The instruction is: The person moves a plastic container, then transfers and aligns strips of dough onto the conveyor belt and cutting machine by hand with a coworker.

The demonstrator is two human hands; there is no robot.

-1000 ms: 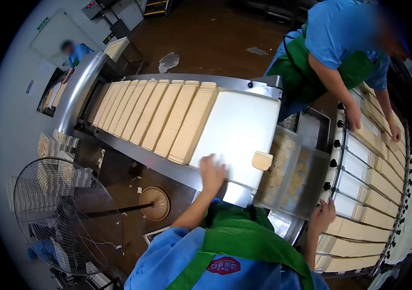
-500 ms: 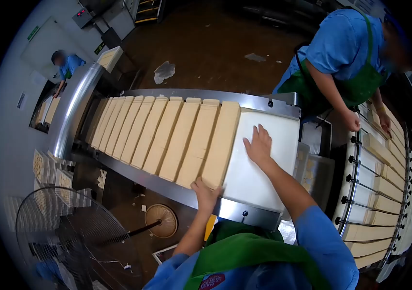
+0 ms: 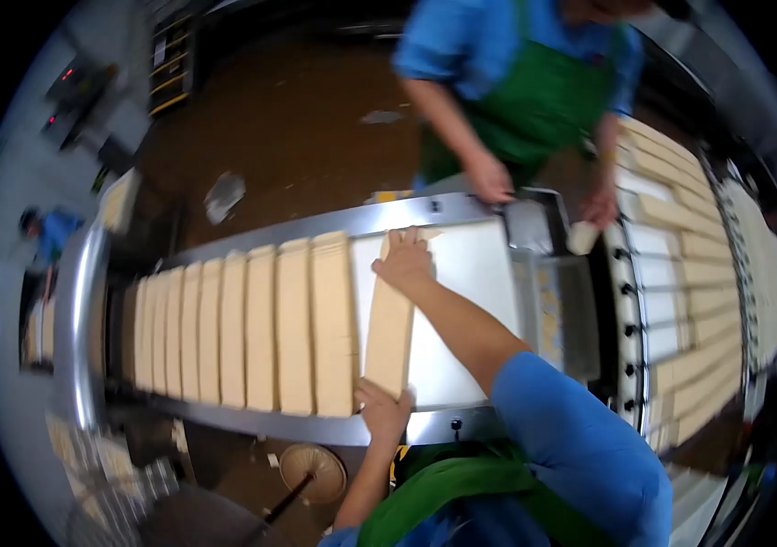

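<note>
A long pale dough strip [image 3: 389, 333] lies slightly slanted on the white belt [image 3: 466, 319], apart from the row of similar dough strips [image 3: 293, 328] at its left. My right hand [image 3: 405, 262] grips the strip's far end, with its fingertips over the top edge. At the near end, by the metal rail, my left hand [image 3: 384, 412] is closed around the strip's lower edge. Part of each end is hidden under my fingers.
Metal rails [image 3: 457, 427] edge the conveyor. Opposite, a co-worker [image 3: 534, 100] in a green apron holds a small dough piece [image 3: 582, 238]. At right, a second conveyor [image 3: 657, 314] carries dough strips. Plastic bins [image 3: 573, 301] stand between. A round brown object [image 3: 313, 472] is below.
The view has swung right. My right hand has moved from the bare belt onto the strip's far end, and a strip now lies separated from the row. The co-worker has turned toward my conveyor.
</note>
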